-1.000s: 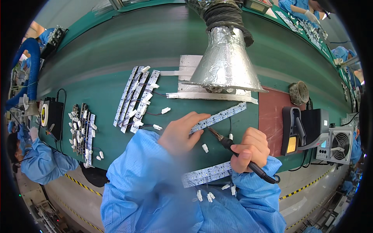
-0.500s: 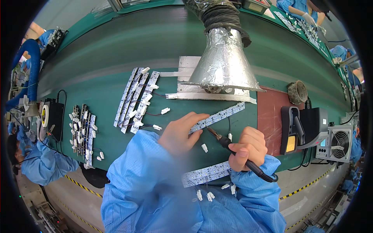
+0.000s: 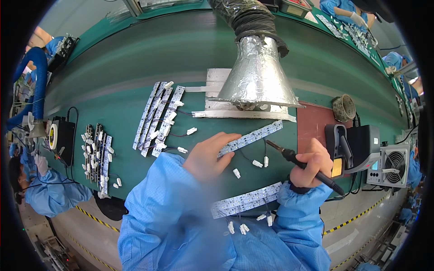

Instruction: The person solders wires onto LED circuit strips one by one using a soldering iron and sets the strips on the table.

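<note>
My left hand (image 3: 210,152) pinches the near left end of an LED circuit board strip (image 3: 253,137), which slants up to the right over the green mat. Thin dark wires run from the strip to small white connectors (image 3: 257,163). My right hand (image 3: 312,164) is closed around the handle of a soldering iron (image 3: 289,154). The iron's tip points up and left, just below the strip's right half and apart from it. One white connector (image 3: 236,173) lies on the mat below my left fingers. Two more strips (image 3: 247,200) lie side by side near my body, their connectors hanging toward me.
A foil-covered fume hood (image 3: 262,77) stands beyond the strip. Wired strips (image 3: 156,118) lie to the left, with another bundle (image 3: 96,156) farther left. At right are a soldering station (image 3: 364,147), an iron holder (image 3: 337,147) and a round cup (image 3: 344,108). Co-workers sit nearby.
My right hand has moved right with the soldering iron, taking its tip away from the strip. A connector formerly hidden now shows below the strip. My left hand holds nearly the same place.
</note>
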Available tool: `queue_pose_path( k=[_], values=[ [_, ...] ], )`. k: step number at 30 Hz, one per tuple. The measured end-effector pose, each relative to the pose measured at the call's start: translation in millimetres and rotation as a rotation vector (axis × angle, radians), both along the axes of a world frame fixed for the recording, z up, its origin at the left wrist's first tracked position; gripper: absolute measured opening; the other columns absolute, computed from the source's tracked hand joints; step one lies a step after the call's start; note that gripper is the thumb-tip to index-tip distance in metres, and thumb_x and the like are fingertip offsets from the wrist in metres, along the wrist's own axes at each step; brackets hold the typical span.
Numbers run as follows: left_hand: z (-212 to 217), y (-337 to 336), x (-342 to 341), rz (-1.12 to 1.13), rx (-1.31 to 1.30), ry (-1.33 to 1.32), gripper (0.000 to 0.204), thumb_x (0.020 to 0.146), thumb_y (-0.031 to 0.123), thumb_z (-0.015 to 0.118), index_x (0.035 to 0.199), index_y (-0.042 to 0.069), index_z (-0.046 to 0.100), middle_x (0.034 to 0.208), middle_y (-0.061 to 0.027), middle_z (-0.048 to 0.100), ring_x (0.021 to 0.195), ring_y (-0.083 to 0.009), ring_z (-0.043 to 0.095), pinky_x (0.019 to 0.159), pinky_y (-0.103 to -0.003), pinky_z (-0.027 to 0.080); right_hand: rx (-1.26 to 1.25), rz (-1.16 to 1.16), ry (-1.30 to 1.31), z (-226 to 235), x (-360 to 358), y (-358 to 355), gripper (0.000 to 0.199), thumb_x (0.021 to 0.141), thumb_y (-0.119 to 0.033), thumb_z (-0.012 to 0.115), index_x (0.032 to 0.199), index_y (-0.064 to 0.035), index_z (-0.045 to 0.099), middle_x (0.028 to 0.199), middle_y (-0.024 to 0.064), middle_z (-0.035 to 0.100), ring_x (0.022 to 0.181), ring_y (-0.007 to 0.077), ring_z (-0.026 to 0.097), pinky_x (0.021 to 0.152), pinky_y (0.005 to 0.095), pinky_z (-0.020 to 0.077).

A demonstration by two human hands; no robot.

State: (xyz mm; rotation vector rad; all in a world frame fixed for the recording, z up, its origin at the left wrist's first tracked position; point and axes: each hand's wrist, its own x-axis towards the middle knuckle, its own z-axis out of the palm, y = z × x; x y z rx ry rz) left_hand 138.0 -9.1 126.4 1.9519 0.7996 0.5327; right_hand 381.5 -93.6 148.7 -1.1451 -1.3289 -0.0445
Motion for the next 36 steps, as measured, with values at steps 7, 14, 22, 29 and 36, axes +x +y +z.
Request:
queue_pose_path(
  k=[7, 14, 22, 29, 36],
  values=[
    [5, 1, 1, -0.003, -0.046, 0.028, 0.043, 0.091, 0.005, 0.065, 0.134, 0.0, 0.059, 0.112, -0.0206, 0.065, 0.104, -0.0384, 0.065, 0.093, -0.04, 0.051, -0.056, -0.008, -0.024, -3, 3, 4, 0.048, 0.101, -0.022, 0.047, 0.059, 0.0014, 0.053, 0.051, 0.0074, 0.04, 0.045, 0.0166, 0.036, 0.046, 0.034, 0.022],
    [4, 2, 2, -0.008, -0.049, 0.019, 0.043, 0.091, 0.005, 0.065, 0.133, -0.001, 0.059, 0.111, -0.0206, 0.065, 0.103, -0.0382, 0.065, 0.092, -0.04, 0.051, -0.067, 0.007, -0.002, -4, 0, 8, 0.048, 0.1, -0.023, 0.048, 0.059, 0.0018, 0.053, 0.05, 0.0072, 0.039, 0.045, 0.0167, 0.036, 0.046, 0.0341, 0.021],
    [3, 1, 2, -0.003, -0.039, 0.017, 0.043, 0.091, 0.004, 0.065, 0.133, 0.0, 0.059, 0.113, -0.0206, 0.065, 0.104, -0.0385, 0.064, 0.093, -0.04, 0.051, -0.049, 0.017, 0.002, -6, 1, 7, 0.048, 0.1, -0.022, 0.048, 0.059, 0.0017, 0.053, 0.05, 0.007, 0.04, 0.045, 0.0163, 0.035, 0.046, 0.0341, 0.0208],
    [6, 1, 2, 0.006, -0.084, 0.074, 0.045, 0.091, 0.005, 0.065, 0.136, 0.006, 0.06, 0.12, -0.0154, 0.065, 0.113, -0.0351, 0.064, 0.098, -0.039, 0.051, -0.035, 0.023, 0.004, -7, 1, 8, 0.047, 0.1, -0.022, 0.05, 0.06, 0.0026, 0.055, 0.05, 0.007, 0.04, 0.045, 0.0166, 0.036, 0.046, 0.0341, 0.0211],
    [6, 0, 2, 0.008, -0.071, 0.058, 0.044, 0.092, 0.006, 0.064, 0.136, 0.007, 0.06, 0.121, -0.015, 0.065, 0.112, -0.0352, 0.064, 0.098, -0.039, 0.051, -0.037, 0.022, 0.016, -8, 0, 8, 0.047, 0.1, -0.023, 0.05, 0.06, 0.0026, 0.054, 0.051, 0.0069, 0.04, 0.045, 0.0165, 0.036, 0.046, 0.0343, 0.0211]
  ],
)
